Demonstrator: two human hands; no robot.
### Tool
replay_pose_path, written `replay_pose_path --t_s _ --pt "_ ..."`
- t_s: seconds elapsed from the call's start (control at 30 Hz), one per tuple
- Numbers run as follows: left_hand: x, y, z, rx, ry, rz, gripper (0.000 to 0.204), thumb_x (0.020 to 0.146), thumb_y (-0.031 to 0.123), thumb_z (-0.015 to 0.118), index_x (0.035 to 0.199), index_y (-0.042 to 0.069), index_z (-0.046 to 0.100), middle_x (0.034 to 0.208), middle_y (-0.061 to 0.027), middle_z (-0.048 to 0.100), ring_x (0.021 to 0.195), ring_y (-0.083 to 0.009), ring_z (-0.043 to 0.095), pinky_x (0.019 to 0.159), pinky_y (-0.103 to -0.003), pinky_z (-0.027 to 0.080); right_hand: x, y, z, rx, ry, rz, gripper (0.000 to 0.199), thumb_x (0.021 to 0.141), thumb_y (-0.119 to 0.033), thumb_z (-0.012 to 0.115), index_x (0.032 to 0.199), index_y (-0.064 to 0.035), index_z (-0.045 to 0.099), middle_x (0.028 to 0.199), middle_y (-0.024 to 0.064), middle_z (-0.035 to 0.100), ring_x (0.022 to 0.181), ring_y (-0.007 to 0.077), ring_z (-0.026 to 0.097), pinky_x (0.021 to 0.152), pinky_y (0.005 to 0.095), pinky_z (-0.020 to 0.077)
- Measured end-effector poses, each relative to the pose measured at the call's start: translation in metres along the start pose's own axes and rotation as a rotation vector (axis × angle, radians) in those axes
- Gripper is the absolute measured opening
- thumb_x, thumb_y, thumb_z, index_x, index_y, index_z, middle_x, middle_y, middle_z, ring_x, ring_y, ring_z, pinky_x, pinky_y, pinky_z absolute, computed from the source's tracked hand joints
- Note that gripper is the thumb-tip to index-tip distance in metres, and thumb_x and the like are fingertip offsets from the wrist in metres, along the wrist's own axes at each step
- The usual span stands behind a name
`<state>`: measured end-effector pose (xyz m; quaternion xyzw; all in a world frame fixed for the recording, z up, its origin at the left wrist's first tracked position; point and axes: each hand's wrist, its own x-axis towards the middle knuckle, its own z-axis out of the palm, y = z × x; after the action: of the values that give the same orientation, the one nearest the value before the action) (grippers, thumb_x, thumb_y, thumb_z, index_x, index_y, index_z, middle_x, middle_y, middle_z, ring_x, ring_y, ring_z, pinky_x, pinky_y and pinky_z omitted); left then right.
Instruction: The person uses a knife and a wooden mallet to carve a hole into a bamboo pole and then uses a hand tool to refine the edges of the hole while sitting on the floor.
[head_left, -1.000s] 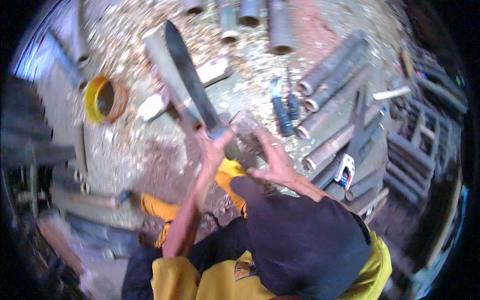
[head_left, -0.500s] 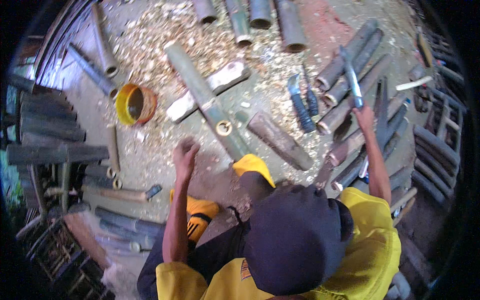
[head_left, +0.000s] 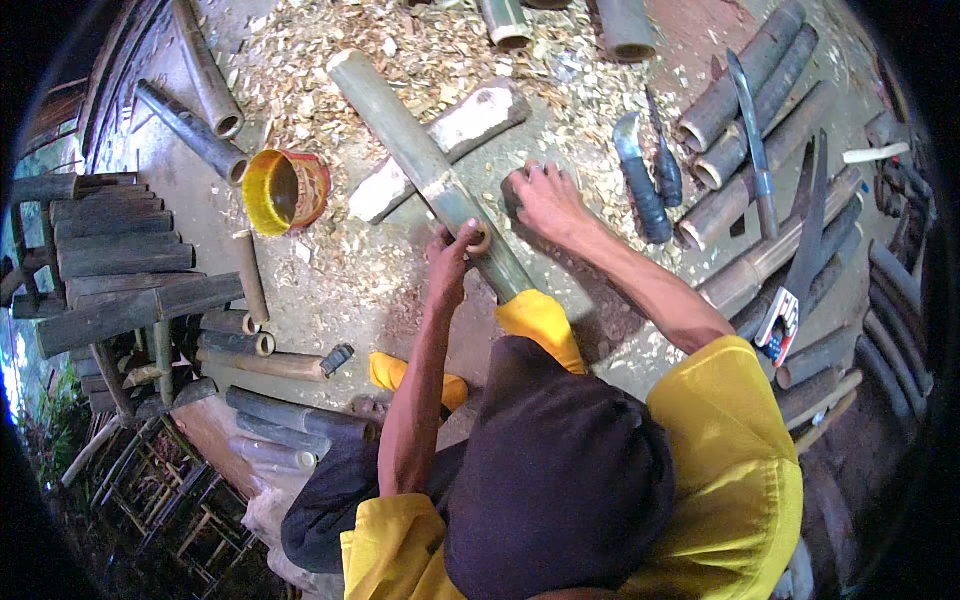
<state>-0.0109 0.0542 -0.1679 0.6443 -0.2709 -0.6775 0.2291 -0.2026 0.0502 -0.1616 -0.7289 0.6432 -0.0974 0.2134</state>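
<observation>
A long bamboo pole (head_left: 395,135) slants across a white-faced wooden block (head_left: 480,118). My left hand (head_left: 450,265) is closed with its thumb and fingers at a small bamboo ring (head_left: 483,238) that rests against the pole. To the right of the pole, my right hand (head_left: 548,203) curls its fingers over the end of a short dark log (head_left: 512,198). The forearm hides most of that log. A long-bladed knife (head_left: 755,140) lies across bamboo lengths on the right, apart from my hand.
A curved knife (head_left: 640,180) and a slim dark-handled tool (head_left: 664,150) lie right of my hand. A handsaw (head_left: 808,235) rests on bamboo farther right. On the left stand a yellow bucket (head_left: 262,193) and a bamboo rack (head_left: 140,310). Wood shavings (head_left: 300,60) cover the floor ahead.
My right hand has let go of the long knife, left it on the bamboo and come inward to the short log. My left hand has moved in to the bamboo ring.
</observation>
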Motion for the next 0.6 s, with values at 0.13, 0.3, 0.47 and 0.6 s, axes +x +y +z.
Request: replay_pose_path --t_s 0.13,0.3,0.47,0.6 --pt "0.018 -0.009 -0.010 0.000 0.000 0.172 0.042 0.082 0.029 0.063 0.112 0.002 0.053 0.100 -0.0060 0.059 0.092 -0.0172 0.055 0.082 -0.033 0.045 0.024 0.000 0.045 -0.206 -0.010 -0.219 0.028 0.077 -0.014 0.051 0.105 -0.0069 0.054 0.107 0.0169 0.054 0.095 0.0323 0.054 0.076 0.0458 0.0416" --pt "0.005 0.006 -0.001 -0.008 0.000 0.202 0.054 0.082 0.031 0.063 0.121 -0.004 0.048 0.120 -0.0147 0.053 0.106 -0.0231 0.052 0.097 -0.033 0.036 0.029 0.000 -0.001 0.321 -0.183 -0.086 0.026 0.075 -0.007 0.053 0.100 -0.0037 0.050 0.095 0.0247 0.053 0.083 0.0405 0.056 0.068 0.0456 0.0446" --pt "-0.008 -0.021 -0.025 0.026 0.171 0.175 0.050 0.083 0.026 0.063 0.121 -0.003 0.048 0.106 -0.0138 0.059 0.097 -0.0219 0.057 0.080 -0.033 0.048 0.034 -0.015 -0.032 0.430 -0.338 0.005 0.022 0.071 -0.004 0.059 0.091 0.0009 0.050 0.076 0.0248 0.055 0.076 0.0407 0.056 0.066 0.0460 0.0426" --pt "-0.009 -0.057 -0.047 -0.116 0.149 0.109 0.040 0.083 0.024 0.062 0.114 -0.001 0.053 0.100 -0.0103 0.060 0.084 -0.0177 0.061 0.071 -0.030 0.050 0.092 -0.020 -0.068 0.134 -0.443 -0.389 0.019 0.065 -0.012 0.064 0.078 0.0016 0.058 0.069 0.0177 0.059 0.068 0.0305 0.060 0.062 0.0418 0.0473"
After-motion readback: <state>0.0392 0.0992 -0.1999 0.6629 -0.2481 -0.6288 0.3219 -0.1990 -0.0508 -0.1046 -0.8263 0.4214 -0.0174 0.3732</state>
